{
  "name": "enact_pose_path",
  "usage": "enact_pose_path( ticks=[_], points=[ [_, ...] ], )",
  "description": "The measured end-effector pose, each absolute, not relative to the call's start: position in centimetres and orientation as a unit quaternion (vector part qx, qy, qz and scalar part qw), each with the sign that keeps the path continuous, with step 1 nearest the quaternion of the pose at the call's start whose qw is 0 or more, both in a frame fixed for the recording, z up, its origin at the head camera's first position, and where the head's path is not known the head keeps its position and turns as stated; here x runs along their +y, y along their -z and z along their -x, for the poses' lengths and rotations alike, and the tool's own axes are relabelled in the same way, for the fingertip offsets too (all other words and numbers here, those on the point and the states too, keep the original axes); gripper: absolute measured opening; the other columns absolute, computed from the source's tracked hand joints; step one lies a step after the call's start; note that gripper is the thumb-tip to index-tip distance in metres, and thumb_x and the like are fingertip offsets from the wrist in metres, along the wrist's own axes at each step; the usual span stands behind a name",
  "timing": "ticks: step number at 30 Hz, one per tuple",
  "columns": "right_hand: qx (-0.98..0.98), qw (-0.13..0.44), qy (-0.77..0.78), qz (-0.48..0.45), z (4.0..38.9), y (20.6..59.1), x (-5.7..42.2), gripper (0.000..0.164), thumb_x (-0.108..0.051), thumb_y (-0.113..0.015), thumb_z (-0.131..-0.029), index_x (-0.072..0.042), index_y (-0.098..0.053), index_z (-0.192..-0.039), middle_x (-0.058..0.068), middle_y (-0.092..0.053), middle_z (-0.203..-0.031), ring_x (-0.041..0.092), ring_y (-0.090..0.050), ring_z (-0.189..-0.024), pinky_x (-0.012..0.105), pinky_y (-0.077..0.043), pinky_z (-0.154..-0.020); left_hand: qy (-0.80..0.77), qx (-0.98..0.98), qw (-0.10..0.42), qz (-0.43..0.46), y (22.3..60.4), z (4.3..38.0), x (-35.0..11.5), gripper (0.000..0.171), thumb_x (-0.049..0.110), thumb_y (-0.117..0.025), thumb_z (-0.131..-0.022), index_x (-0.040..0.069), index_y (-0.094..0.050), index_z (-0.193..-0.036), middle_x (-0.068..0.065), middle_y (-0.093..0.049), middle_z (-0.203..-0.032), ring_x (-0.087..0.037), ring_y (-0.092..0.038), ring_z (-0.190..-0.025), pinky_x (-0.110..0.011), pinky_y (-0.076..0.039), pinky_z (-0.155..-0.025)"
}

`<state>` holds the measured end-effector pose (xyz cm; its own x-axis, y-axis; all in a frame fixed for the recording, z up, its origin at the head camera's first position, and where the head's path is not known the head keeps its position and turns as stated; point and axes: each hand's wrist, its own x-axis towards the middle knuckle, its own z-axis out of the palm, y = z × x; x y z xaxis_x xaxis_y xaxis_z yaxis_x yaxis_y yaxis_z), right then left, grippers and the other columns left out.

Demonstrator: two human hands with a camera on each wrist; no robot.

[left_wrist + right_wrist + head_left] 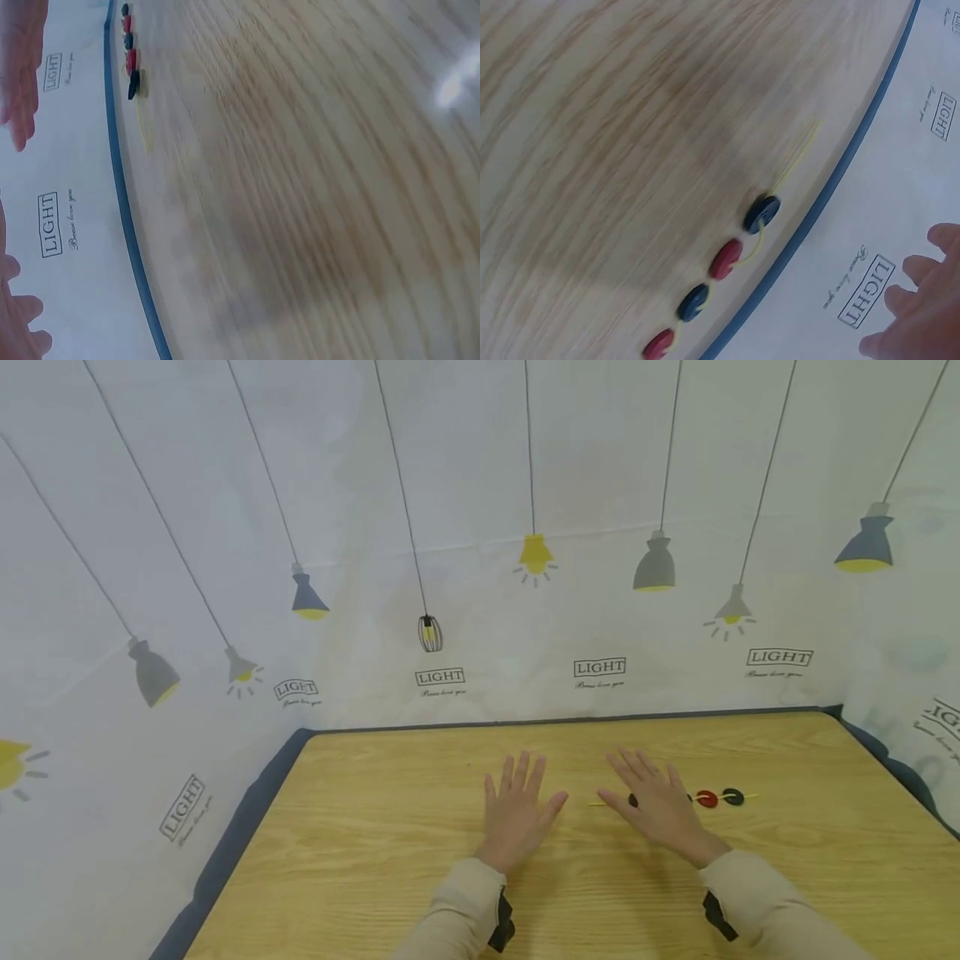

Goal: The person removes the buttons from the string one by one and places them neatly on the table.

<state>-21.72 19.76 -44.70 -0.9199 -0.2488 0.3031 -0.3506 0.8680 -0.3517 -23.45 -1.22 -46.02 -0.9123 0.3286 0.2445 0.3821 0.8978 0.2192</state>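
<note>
My left hand (516, 814) is spread flat above the wooden table, fingers straight and holding nothing. The right hand (663, 810) is spread too, raised over a row of buttons and hiding some of them in the head view. Black and red buttons alternate along a yellow string; a red button (707, 798) and a black button (732, 797) show right of that hand. In the right wrist view, the yellow string (799, 154) passes through the end black button (762, 214), and the right fingers (919, 296) appear apart from the row.
The light wooden table (360, 827) has a dark blue border (247, 810) along its back and sides. Behind it stands a white backdrop (480, 460) printed with hanging lamps and LIGHT labels. A black strap (502, 922) sits at the left wrist, another at the right.
</note>
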Motion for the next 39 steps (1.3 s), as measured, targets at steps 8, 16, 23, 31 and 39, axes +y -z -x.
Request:
enact_pose_path(
  ticks=[8, 16, 23, 31, 39],
  points=[
    [-0.929, 0.191, -0.254, -0.188, 21.5, 45.2, 23.0, 0.049, -0.025, -0.063, -0.082, -0.003, -0.050, -0.124, 0.021, -0.046, -0.126, 0.041, -0.041, -0.113, 0.062, -0.022, -0.090, 0.123, -0.966, 0.101, 0.206, 46.5, 23.3, 1.1, 0.065, 0.059, -0.024, -0.089, 0.019, -0.027, -0.140, -0.007, -0.026, -0.142, -0.027, -0.020, -0.130, -0.054, -0.019, -0.099],
    [-0.919, 0.205, -0.282, -0.183, 21.6, 45.7, 26.3, 0.037, -0.006, -0.066, -0.078, 0.002, -0.056, -0.113, 0.022, -0.054, -0.113, 0.039, -0.049, -0.102, 0.052, -0.041, -0.078, 0.123, -0.952, 0.125, 0.249, 47.4, 23.7, 3.4, 0.057, 0.053, -0.035, -0.090, 0.020, -0.036, -0.135, -0.005, -0.041, -0.132, -0.023, -0.039, -0.119, -0.043, -0.033, -0.094],
    [-0.927, 0.203, -0.279, -0.147, 21.4, 46.1, 29.2, 0.030, -0.005, -0.062, -0.081, 0.003, -0.058, -0.110, 0.021, -0.057, -0.104, 0.034, -0.055, -0.086, 0.045, -0.046, -0.064, 0.139, -0.954, 0.080, 0.253, 47.8, 24.2, 5.0, 0.050, 0.047, -0.041, -0.090, 0.022, -0.040, -0.133, 0.001, -0.047, -0.124, -0.017, -0.043, -0.113, -0.035, -0.037, -0.090],
    [-0.939, 0.187, -0.270, -0.104, 21.5, 46.9, 32.3, 0.026, -0.005, -0.059, -0.084, 0.006, -0.057, -0.108, 0.025, -0.057, -0.102, 0.035, -0.056, -0.081, 0.045, -0.046, -0.062, 0.178, -0.944, 0.034, 0.275, 49.6, 24.7, 6.4, 0.045, 0.040, -0.050, -0.088, 0.020, -0.046, -0.128, 0.001, -0.050, -0.120, -0.015, -0.044, -0.110, -0.032, -0.037, -0.089],
    [-0.946, 0.165, -0.271, -0.070, 21.6, 47.4, 34.8, 0.026, -0.006, -0.057, -0.085, 0.008, -0.057, -0.107, 0.027, -0.056, -0.102, 0.038, -0.054, -0.085, 0.049, -0.044, -0.065, 0.232, -0.939, 0.014, 0.254, 50.4, 25.2, 7.0, 0.040, 0.033, -0.054, -0.088, 0.014, -0.051, -0.123, -0.001, -0.052, -0.118, -0.017, -0.044, -0.110, -0.030, -0.036, -0.091]
  ],
)
